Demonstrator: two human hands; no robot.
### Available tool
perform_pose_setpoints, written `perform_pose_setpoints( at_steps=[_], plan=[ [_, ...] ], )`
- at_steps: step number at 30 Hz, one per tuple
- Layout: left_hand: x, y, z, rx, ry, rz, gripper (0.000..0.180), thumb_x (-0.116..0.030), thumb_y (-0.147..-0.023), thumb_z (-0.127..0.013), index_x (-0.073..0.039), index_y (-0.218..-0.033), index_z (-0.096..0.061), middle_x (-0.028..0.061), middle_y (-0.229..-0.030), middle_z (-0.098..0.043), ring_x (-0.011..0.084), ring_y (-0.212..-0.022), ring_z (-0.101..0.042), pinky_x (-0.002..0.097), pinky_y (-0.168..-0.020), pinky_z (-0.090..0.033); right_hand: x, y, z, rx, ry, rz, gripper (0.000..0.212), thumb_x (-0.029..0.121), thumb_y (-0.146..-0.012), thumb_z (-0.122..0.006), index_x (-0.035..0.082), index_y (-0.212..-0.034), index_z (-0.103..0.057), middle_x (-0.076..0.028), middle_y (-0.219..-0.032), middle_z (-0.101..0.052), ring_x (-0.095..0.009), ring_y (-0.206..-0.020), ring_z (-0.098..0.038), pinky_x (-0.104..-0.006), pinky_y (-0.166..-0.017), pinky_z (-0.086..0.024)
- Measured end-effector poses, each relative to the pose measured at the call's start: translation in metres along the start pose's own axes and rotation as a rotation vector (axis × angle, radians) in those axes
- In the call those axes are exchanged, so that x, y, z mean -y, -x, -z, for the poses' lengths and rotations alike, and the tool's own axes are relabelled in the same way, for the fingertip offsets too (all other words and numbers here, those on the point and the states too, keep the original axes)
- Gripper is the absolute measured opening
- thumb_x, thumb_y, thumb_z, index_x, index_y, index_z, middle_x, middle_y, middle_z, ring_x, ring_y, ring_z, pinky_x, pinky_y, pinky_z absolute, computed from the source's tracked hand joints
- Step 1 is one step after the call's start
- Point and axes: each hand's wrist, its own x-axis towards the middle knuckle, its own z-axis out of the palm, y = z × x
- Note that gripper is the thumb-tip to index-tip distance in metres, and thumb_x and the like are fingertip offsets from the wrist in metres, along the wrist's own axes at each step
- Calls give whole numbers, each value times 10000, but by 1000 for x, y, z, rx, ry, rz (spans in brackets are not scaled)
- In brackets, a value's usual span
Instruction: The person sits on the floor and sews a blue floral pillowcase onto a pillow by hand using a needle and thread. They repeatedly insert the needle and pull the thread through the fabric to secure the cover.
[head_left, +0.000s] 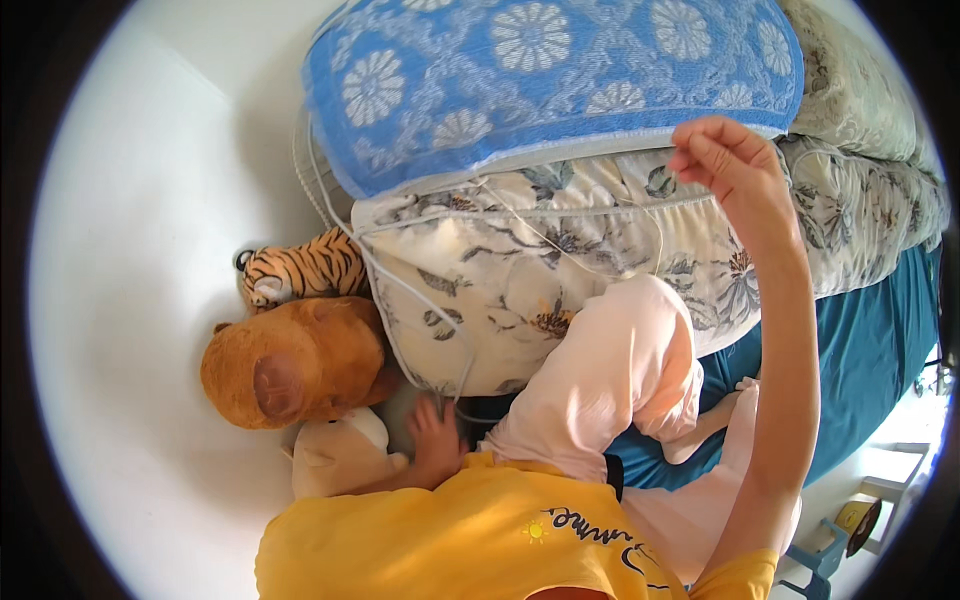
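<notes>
My right hand (728,165) is raised at the upper right, its thumb and fingers pinched together. What it pinches, if anything, is too small to make out. A thin pale thread (560,250) loops across the cream floral quilt (450,270) below and left of that hand. Low in the view, my left hand (435,437) rests with its fingers spread, beside the quilt's lower left corner. Close to it are a grey cord (425,298), running along the quilt's edge, and a cream plush toy (345,452).
A blue towel with white flowers (570,75) covers the top of the bedding. A brown plush animal (300,365) and a striped tiger plush (310,265) lie against the white wall (130,300). My bent legs (610,370) rest on a teal sheet (865,350). A blue stool (825,550) stands lower right.
</notes>
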Motion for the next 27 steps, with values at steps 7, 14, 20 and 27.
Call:
perform_pose_setpoints(
  at_steps=[7, 14, 20, 27],
  plan=[
    [-10, -144, 193, -591, 897, -44, 343, -293, -856, -659, 36, -938, -607, 179, -911, -652, 296, -813, -628, 393, -710, -479, 8, -17, -60, -34, 30, 3, 150, 108, -918, -624, -2, -1002, -682, -54, -887, -685, -103, -732, -646, -234, -659, -535],
    [17, -254, 207, -957, 1030, 98, 966, -385, -669, -852, 123, -1306, -333, 246, -1187, -399, 342, -1137, -419, 412, -977, -379, -29, -18, -111, -57, 248, -56, 137, 39, -893, -612, -19, -998, -678, -60, -813, -675, -105, -709, -641, -231, -633, -526],
    [27, -256, 219, -839, 1171, 24, 925, -324, -623, -894, 107, -1257, -376, 214, -1184, -418, 326, -1106, -458, 402, -952, -403, -57, -32, -137, -87, 453, -79, 111, 43, -859, -639, -9, -945, -687, -61, -799, -671, -100, -660, -607, -241, -604, -492],
    [4, -234, 205, -907, 1057, 88, 637, -231, -677, -869, 66, -1092, -487, 187, -1056, -566, 266, -887, -563, 372, -816, -462, -67, -58, -173, -195, 676, 125, 94, 85, -839, -682, 1, -871, -712, -51, -731, -675, -96, -634, -571, -258, -591, -458]
  ],
)
